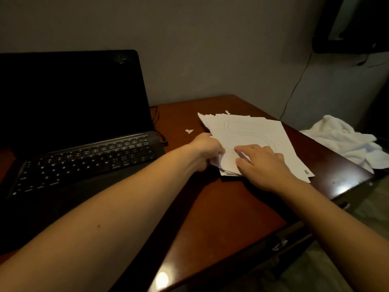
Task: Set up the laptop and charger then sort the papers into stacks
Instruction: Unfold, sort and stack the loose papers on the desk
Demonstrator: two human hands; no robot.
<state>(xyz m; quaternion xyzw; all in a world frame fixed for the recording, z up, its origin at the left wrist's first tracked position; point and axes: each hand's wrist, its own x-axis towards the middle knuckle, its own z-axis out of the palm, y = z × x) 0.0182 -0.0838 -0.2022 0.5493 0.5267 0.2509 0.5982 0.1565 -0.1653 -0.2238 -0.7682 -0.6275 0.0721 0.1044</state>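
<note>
Looked down on a glossy reddish-brown desk [210, 207] set against a plain grey wall [210, 49]. Found the laptop [84, 144] open at the desk's left, screen dark, its left side cut off by the frame edge. Noted a dark cable [163, 140] at the laptop's right edge, looping away behind the screen and lost there. Spotted a small paper scrap [189, 131] on bare wood just right of that. Caught the left hand [207, 150] gripping the near-left edge of the papers [252, 131], fingers curled round a lifted corner. Saw those papers lying as a loose fanned pile toward the desk's right, the top sheet bearing a faint looping outline. Found the right hand [261, 161] flat on that sheet, fingers spread and straight, grasping nothing. Noted a crumpled white cloth [347, 142] by the desk's right edge, a thin cord [294, 89] running up the wall, and a dark-framed object [347, 28] cut off at the top right, too dim to identify. Could not make out the lower sheets at the pile's near edge.
</note>
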